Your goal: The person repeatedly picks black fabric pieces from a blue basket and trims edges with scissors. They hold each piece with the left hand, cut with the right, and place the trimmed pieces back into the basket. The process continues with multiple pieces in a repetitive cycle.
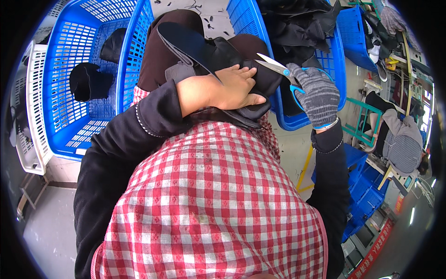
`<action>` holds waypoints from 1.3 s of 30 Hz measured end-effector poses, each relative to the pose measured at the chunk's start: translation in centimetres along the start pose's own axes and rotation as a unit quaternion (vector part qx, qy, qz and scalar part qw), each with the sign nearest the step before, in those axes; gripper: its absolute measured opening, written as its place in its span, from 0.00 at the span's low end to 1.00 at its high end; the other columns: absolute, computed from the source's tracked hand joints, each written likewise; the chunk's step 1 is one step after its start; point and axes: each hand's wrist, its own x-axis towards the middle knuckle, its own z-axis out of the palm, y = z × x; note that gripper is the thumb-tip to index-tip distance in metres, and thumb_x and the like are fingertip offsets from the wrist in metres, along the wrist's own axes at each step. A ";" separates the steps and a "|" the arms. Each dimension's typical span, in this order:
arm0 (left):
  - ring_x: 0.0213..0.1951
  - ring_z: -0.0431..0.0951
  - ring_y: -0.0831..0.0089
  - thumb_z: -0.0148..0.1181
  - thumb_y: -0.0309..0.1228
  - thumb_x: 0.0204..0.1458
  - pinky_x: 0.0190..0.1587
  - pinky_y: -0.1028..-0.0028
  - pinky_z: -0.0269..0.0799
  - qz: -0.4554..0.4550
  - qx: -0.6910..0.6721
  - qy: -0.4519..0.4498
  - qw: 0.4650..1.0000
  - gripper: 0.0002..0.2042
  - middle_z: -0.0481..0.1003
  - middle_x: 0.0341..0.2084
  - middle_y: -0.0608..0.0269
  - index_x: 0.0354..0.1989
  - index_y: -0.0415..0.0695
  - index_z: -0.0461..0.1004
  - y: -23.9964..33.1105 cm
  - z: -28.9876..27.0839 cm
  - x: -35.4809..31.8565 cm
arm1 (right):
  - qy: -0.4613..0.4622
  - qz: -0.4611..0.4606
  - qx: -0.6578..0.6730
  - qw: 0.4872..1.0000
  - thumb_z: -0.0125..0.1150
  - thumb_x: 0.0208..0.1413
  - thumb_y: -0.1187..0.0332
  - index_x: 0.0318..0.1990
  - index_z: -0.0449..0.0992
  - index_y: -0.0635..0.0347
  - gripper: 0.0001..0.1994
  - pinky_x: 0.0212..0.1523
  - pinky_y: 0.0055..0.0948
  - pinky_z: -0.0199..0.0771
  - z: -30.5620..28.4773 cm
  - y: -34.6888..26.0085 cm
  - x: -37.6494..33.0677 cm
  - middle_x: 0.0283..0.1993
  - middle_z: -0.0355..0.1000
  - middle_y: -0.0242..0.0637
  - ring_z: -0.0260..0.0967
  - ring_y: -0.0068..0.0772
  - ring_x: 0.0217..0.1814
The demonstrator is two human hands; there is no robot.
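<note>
Left hand (226,89) flat, palm down; gloved right hand (318,96) curled.

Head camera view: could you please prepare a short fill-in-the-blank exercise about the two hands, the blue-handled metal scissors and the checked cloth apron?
1. The right hand wears a grey striped knitted glove; the left hand is ____ (bare or gloved).
2. The right hand holds the blue-handled metal scissors, whose blades are ____ (open or closed).
3. The left hand lies ____ (on or under) the soft black pieces.
4. The checked cloth apron is white and ____.

Missing words: bare; open; on; red.
</note>
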 end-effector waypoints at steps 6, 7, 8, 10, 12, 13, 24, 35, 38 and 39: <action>0.74 0.55 0.46 0.36 0.62 0.68 0.78 0.56 0.48 -0.003 -0.003 0.007 1.000 0.41 0.57 0.72 0.36 0.63 0.29 0.68 0.3 -0.2 -0.2 | -0.039 -0.030 -0.015 0.999 0.73 0.51 0.61 0.64 0.75 0.43 0.30 0.48 0.44 0.79 0.9 -0.4 1.4 0.45 0.78 0.41 0.78 0.46 0.47; 0.74 0.55 0.46 0.36 0.62 0.68 0.78 0.56 0.48 -0.006 -0.001 0.007 1.000 0.41 0.57 0.72 0.36 0.63 0.29 0.68 0.3 -0.2 -0.3 | -0.044 -0.031 -0.016 0.998 0.73 0.52 0.61 0.64 0.75 0.43 0.29 0.47 0.44 0.79 1.0 -0.3 1.6 0.45 0.78 0.40 0.78 0.45 0.47; 0.74 0.55 0.46 0.36 0.62 0.68 0.78 0.56 0.47 -0.006 -0.004 0.007 1.000 0.41 0.57 0.72 0.36 0.63 0.29 0.68 0.3 -0.3 -0.3 | -0.049 -0.033 -0.016 0.998 0.73 0.52 0.61 0.64 0.75 0.43 0.29 0.47 0.44 0.79 1.1 -0.2 1.7 0.45 0.78 0.40 0.78 0.45 0.47; 0.74 0.55 0.46 0.36 0.62 0.68 0.78 0.56 0.47 -0.007 -0.010 0.004 1.000 0.40 0.57 0.72 0.36 0.62 0.29 0.69 0.3 -0.4 -0.4 | -0.057 -0.036 -0.017 0.998 0.72 0.53 0.60 0.64 0.75 0.43 0.29 0.46 0.43 0.80 1.2 -0.1 1.8 0.45 0.78 0.40 0.78 0.44 0.47; 0.74 0.55 0.44 0.36 0.62 0.68 0.77 0.56 0.48 -0.001 -0.005 0.002 1.000 0.40 0.57 0.72 0.36 0.63 0.30 0.69 0.3 -0.5 -0.4 | -0.066 -0.037 -0.016 0.997 0.72 0.54 0.60 0.64 0.75 0.42 0.28 0.45 0.43 0.80 1.3 -0.1 2.0 0.45 0.78 0.39 0.78 0.43 0.47; 0.74 0.55 0.44 0.36 0.62 0.68 0.77 0.55 0.49 0.000 0.000 0.001 1.000 0.40 0.57 0.72 0.37 0.63 0.30 0.69 0.3 -0.6 -0.4 | -0.070 -0.036 -0.014 0.997 0.71 0.54 0.60 0.64 0.75 0.42 0.28 0.44 0.43 0.80 1.3 -0.1 2.1 0.45 0.78 0.39 0.78 0.42 0.47; 0.74 0.55 0.39 0.41 0.63 0.66 0.76 0.54 0.53 0.001 -0.044 0.018 0.999 0.40 0.57 0.73 0.41 0.64 0.33 0.69 0.1 -1.1 -1.2 | -0.089 -0.047 -0.028 0.995 0.69 0.57 0.60 0.65 0.75 0.40 0.26 0.42 0.41 0.82 1.3 -0.1 3.0 0.47 0.78 0.38 0.79 0.40 0.47; 0.74 0.55 0.41 0.42 0.62 0.66 0.75 0.55 0.53 0.010 -0.033 0.027 0.999 0.39 0.58 0.73 0.42 0.63 0.33 0.70 -0.1 -0.9 -1.4 | -0.139 -0.040 -0.025 0.989 0.68 0.58 0.60 0.66 0.74 0.40 0.26 0.43 0.40 0.82 2.1 0.7 2.4 0.48 0.79 0.38 0.80 0.42 0.47; 0.73 0.56 0.41 0.43 0.61 0.66 0.75 0.55 0.54 0.022 -0.044 0.038 0.998 0.38 0.59 0.73 0.42 0.63 0.33 0.70 -0.2 -0.9 -1.6 | -0.067 -0.036 0.074 0.994 0.68 0.59 0.61 0.65 0.74 0.44 0.25 0.45 0.40 0.82 3.4 2.1 2.3 0.49 0.79 0.39 0.80 0.41 0.48; 0.73 0.56 0.40 0.44 0.61 0.66 0.75 0.55 0.54 0.026 -0.045 0.045 0.998 0.38 0.59 0.72 0.42 0.63 0.33 0.70 -0.2 -0.9 -1.7 | -0.054 -0.025 0.114 0.992 0.68 0.60 0.61 0.65 0.74 0.46 0.25 0.46 0.39 0.82 4.0 2.3 2.5 0.50 0.79 0.40 0.81 0.40 0.48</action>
